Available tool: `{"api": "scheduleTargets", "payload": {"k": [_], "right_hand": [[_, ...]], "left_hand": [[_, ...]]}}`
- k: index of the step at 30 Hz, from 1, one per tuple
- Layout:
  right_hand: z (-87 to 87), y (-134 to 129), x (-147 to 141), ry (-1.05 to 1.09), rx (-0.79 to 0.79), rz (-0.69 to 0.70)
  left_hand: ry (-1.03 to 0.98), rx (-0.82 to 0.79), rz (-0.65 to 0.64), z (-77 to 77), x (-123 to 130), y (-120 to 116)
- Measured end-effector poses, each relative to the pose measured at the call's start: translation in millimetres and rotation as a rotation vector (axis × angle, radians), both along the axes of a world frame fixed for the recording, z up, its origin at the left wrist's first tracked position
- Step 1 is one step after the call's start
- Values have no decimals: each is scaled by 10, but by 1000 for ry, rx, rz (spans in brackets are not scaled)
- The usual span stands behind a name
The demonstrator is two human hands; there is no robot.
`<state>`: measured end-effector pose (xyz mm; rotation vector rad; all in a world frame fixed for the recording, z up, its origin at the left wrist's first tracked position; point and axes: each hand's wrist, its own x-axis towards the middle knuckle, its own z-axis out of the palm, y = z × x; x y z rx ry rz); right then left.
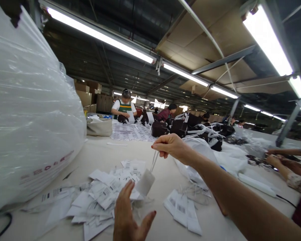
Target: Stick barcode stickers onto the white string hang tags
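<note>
My right hand (174, 147) pinches the white string (154, 160) of a hang tag (145, 182). The white tag dangles below the fingers, tilted, over the table. Just under it my left hand (130, 212) is held with thumb and fingers spread, holding nothing. Behind and left of that hand lies a loose heap of white barcode tags (102, 194). A smaller fanned group of barcode tags (182, 209), with strings bunched at its top, rests to the right.
A big filled plastic bag (35, 110) bulges on the left. Dark bags with white straps (178, 127) are piled at the back, near a cloth bin (99, 127). A worker (125, 108) stands across the table. Another person's hands (278, 160) are at far right.
</note>
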<state>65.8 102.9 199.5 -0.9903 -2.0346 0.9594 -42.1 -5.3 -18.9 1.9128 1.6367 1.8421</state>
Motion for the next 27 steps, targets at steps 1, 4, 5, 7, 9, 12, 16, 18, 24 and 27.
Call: {"api": "scheduleTargets", "payload": {"k": [1,4,5,7,9,12,16,18,24,27], "right_hand": [[2,-66,7,-4,-3,21],[-25,-244,18,-18,-16,76],[-42,-294,22,-23,-18,91],[-82,-373,34,-39,-8,139],[-118,-424,55,-55,8,196],[-149,-453,111,-42,-10,233],[-166,-416,246,8,-62,176],[-194,-365,345,33,-91,126],[-410,-105,712,114,-156,-18],[-573,18,879,114,-196,-91]], "left_hand": [[-53,-8,29,34,-33,51],[-149,-103,-24,89,-22,105],[-164,-134,-64,92,5,96],[-211,-173,-139,86,62,56],[-306,-222,-232,81,94,12],[-437,-326,-424,95,79,-30],[-381,-411,-557,120,21,-48],[-353,-442,-578,130,8,-51],[-279,-385,-575,92,29,-29],[-268,-332,-472,-46,28,7]]}}
